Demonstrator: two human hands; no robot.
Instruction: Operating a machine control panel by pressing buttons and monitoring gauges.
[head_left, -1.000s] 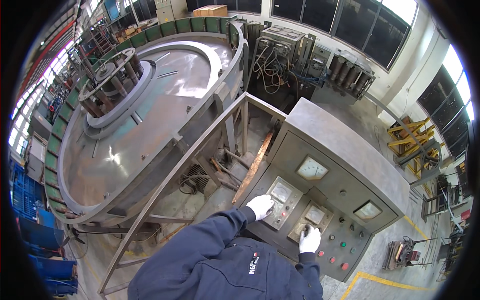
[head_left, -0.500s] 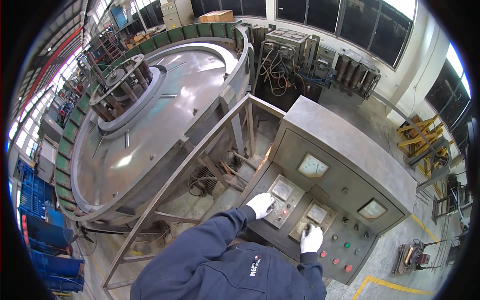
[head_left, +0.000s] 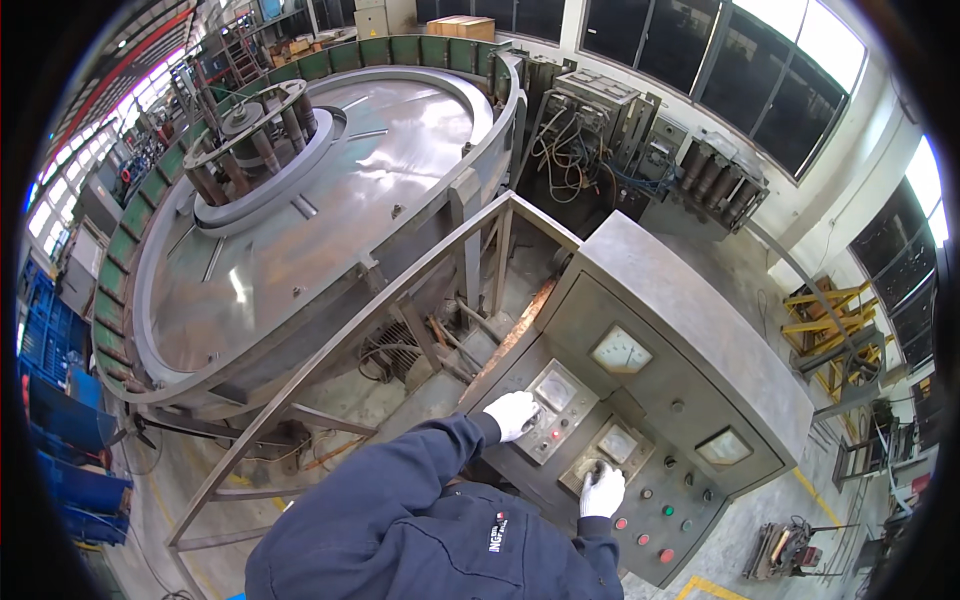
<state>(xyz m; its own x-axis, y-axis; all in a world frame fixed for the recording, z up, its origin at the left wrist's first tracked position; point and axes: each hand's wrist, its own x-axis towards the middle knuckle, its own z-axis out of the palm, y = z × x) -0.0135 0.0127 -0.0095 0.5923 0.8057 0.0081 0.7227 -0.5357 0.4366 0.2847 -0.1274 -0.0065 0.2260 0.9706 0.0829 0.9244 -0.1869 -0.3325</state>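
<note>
Both my hands wear white gloves and work at a grey control console (head_left: 690, 300). My left hand (head_left: 511, 415) has its fingers closed round a knob on the left edge of a small control box (head_left: 557, 398) with a square meter and a lit red lamp; the knob is mostly hidden by the glove. Lower and to the right, my right hand (head_left: 602, 492) grips a dark knob (head_left: 597, 468) on a second, worn control box (head_left: 615, 445) with its own meter. Green (head_left: 669, 511) and red (head_left: 667, 555) buttons lie to the right of that hand.
A large round machine (head_left: 330, 215) with a flat metal disc and green-walled rim stands beyond a metal rail (head_left: 340, 375). Two larger meters (head_left: 621, 348) sit in the console's upper face. Yellow frames (head_left: 825, 325) and a wheeled cart (head_left: 783, 550) are at right.
The slots in the big disc have shifted counterclockwise round its hub. My view has swung slightly to the right. Both hands stay on their knobs.
</note>
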